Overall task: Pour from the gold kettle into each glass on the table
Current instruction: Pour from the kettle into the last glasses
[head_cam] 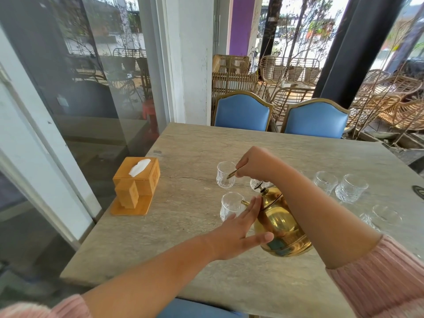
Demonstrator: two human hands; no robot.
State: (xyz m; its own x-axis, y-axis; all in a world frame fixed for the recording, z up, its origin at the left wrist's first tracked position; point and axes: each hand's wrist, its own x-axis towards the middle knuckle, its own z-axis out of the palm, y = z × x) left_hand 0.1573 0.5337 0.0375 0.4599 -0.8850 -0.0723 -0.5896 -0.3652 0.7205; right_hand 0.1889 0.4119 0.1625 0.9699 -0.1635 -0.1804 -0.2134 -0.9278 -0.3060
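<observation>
Daylit room. Grey stone table (pixel 229 267) fills lower centre. Two blue gold-framed chairs (pixel 243 111) at its far edge. Glass wall (pixel 91 76) upper left, white pillar (pixel 192 60) upper centre. Rattan chairs (pixel 385 97) stacked upper right, outside.

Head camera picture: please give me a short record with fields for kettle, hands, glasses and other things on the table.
kettle: gold kettle tilted, spout at the nearest glass
right hand: right hand grips the handle from above
left hand: left hand open, flat against the kettle's side
glasses: at least six in view, one partly hidden
other: wooden tissue box at the table edge
</observation>
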